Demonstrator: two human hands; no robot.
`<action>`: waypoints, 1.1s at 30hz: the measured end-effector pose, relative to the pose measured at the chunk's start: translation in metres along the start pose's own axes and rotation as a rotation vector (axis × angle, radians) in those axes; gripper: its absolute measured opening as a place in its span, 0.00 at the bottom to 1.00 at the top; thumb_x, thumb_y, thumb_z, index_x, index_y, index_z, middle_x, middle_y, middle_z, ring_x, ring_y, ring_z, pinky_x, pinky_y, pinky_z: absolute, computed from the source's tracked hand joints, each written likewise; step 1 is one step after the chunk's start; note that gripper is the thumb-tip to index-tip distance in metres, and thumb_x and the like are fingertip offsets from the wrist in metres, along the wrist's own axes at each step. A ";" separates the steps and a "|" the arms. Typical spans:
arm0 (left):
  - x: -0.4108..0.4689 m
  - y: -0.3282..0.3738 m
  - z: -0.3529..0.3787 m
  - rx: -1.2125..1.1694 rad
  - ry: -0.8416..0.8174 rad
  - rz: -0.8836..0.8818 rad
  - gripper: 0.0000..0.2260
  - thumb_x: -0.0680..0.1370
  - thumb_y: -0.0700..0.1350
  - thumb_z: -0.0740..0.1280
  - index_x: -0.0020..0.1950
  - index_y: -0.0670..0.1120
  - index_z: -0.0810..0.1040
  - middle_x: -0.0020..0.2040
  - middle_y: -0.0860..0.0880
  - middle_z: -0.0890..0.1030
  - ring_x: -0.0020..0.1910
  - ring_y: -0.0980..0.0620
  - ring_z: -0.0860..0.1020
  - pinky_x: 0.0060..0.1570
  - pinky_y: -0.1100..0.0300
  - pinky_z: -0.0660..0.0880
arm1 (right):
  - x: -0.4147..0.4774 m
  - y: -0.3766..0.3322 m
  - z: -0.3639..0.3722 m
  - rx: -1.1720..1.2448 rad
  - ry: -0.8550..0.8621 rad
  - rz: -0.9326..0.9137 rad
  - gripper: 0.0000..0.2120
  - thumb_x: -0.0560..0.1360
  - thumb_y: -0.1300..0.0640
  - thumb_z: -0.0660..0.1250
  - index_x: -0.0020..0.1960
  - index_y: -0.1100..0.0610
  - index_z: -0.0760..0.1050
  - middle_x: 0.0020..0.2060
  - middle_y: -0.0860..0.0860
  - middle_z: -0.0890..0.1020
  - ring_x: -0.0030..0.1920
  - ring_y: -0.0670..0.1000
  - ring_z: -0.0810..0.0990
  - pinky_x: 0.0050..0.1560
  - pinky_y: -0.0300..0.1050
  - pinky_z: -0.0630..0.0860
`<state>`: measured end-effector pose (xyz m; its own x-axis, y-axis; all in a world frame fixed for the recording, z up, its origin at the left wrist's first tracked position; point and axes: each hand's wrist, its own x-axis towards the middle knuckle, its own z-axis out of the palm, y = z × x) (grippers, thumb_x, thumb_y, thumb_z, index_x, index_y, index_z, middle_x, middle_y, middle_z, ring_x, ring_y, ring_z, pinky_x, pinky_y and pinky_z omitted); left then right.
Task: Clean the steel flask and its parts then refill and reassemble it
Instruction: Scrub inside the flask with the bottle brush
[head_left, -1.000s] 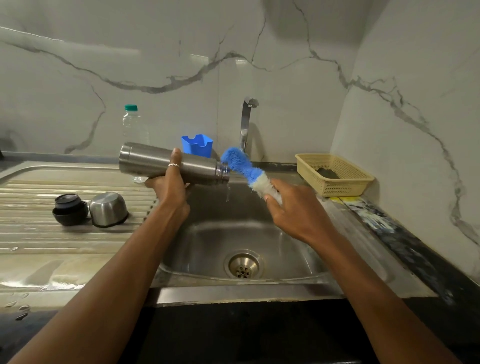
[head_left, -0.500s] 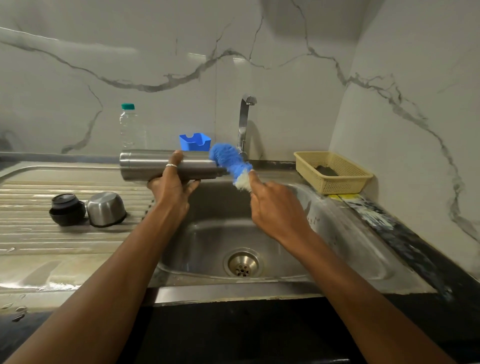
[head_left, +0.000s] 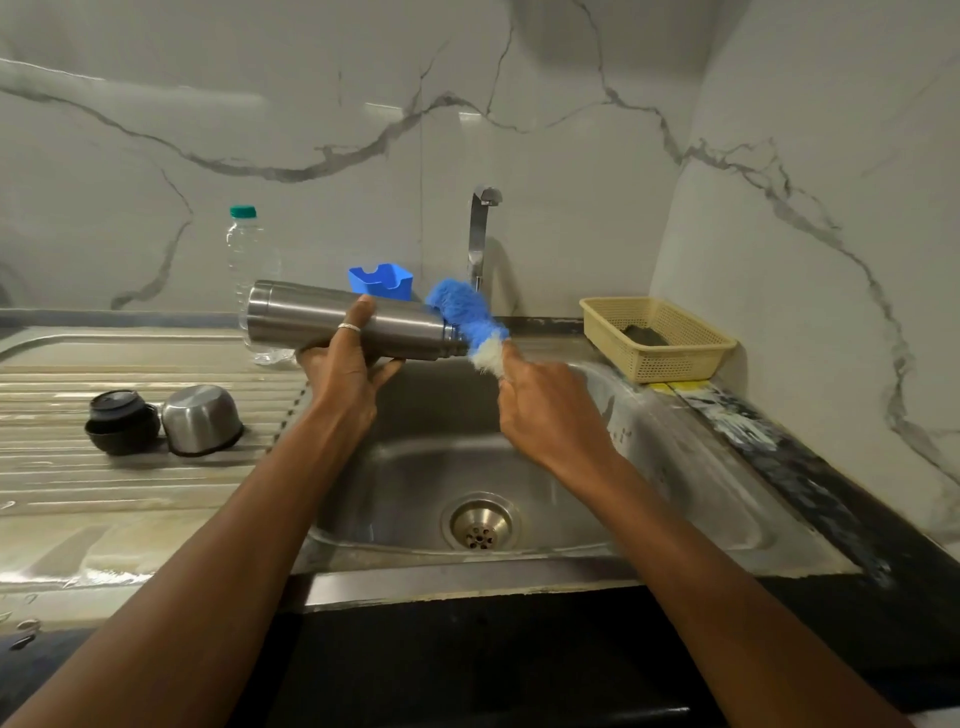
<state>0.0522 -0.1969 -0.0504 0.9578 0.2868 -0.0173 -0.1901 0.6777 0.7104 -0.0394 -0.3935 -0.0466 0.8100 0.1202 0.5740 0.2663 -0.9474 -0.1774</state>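
My left hand (head_left: 347, 370) grips the steel flask (head_left: 311, 320) from below, holding it nearly level over the sink's left edge with its open mouth pointing right. My right hand (head_left: 545, 410) holds the handle of a blue and white bottle brush (head_left: 464, 317), whose bristles lie against the flask's mouth and neck. On the draining board to the left sit the black stopper (head_left: 120, 420) and, beside it, the upturned steel cap (head_left: 201, 419).
The steel sink (head_left: 675, 467) with its drain (head_left: 480, 525) lies below my hands. A tap (head_left: 480, 234) rises behind. A clear plastic bottle (head_left: 248, 249) and a blue holder (head_left: 382, 280) stand at the wall. A yellow basket (head_left: 670, 358) sits right.
My right hand has moved left and up, bringing the brush from clear of the flask's mouth to lie against it. The flask stays nearly level in my left hand.
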 end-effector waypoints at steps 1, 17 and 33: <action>0.002 0.000 -0.001 -0.004 0.000 0.003 0.36 0.70 0.44 0.81 0.72 0.43 0.65 0.61 0.41 0.81 0.53 0.43 0.85 0.46 0.40 0.83 | -0.006 0.001 -0.001 0.007 -0.013 -0.008 0.24 0.83 0.56 0.59 0.78 0.58 0.64 0.43 0.57 0.84 0.44 0.58 0.83 0.44 0.52 0.79; -0.003 0.011 -0.010 -0.042 0.042 -0.082 0.24 0.70 0.50 0.81 0.58 0.45 0.74 0.56 0.42 0.85 0.51 0.43 0.86 0.50 0.39 0.82 | -0.013 0.002 0.000 0.086 -0.054 -0.061 0.21 0.81 0.56 0.60 0.74 0.58 0.70 0.39 0.55 0.83 0.40 0.56 0.82 0.42 0.54 0.81; 0.001 0.004 -0.004 0.042 -0.183 -0.119 0.31 0.71 0.35 0.78 0.72 0.40 0.70 0.63 0.39 0.81 0.57 0.39 0.84 0.51 0.38 0.82 | 0.000 0.016 -0.002 0.056 -0.008 0.022 0.18 0.80 0.53 0.60 0.67 0.58 0.75 0.41 0.57 0.84 0.41 0.58 0.82 0.43 0.53 0.79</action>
<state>0.0520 -0.1917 -0.0504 0.9968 0.0763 0.0220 -0.0676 0.6698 0.7395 -0.0364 -0.4095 -0.0479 0.8200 0.1020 0.5633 0.2771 -0.9317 -0.2347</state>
